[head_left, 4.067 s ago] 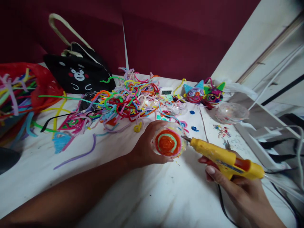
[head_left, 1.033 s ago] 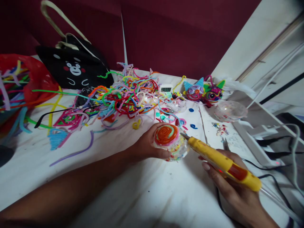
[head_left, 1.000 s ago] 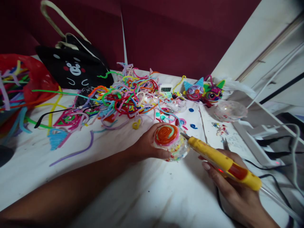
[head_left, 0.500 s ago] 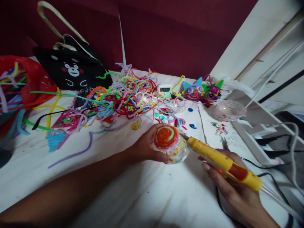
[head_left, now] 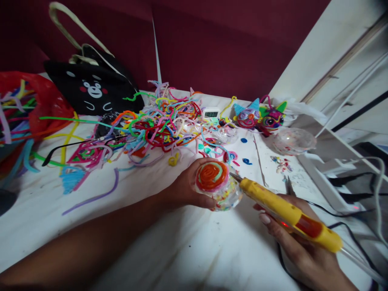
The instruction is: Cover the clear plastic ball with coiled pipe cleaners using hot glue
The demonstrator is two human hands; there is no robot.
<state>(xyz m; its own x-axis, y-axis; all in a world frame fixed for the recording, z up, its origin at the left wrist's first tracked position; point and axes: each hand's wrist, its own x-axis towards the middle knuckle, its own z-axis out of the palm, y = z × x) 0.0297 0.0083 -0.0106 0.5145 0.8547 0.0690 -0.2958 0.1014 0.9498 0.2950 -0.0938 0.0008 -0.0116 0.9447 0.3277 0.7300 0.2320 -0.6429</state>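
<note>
My left hand [head_left: 184, 184] is wrapped round a clear plastic ball [head_left: 232, 196] with coloured specks. On its near face sits an orange spiral disc [head_left: 213, 176] with a mint-green strip and a pink rim, apparently coiled from pipe cleaners. In my right hand [head_left: 298, 246] is a yellow hot glue gun [head_left: 287, 212], its metal nozzle pointing left beside the ball's upper right edge. A clear glue stick [head_left: 359, 260] sticks out of the gun's back end. Whether the nozzle touches the ball, I cannot tell. My left fingertips are hidden behind the ball.
Loose pipe cleaners [head_left: 163, 125] are heaped at the back, near a black bag [head_left: 93, 87] and a small digital clock [head_left: 211, 113]. Two finished figures [head_left: 247, 115] and a clear bowl-like shell [head_left: 294, 141] stand right. Pliers [head_left: 289, 186] and a black cable [head_left: 281, 258] lie by my right hand.
The glue gun and my right hand have shifted slightly right and down, the nozzle drawing back a little from the disc's edge. My left hand keeps its hold on the ball.
</note>
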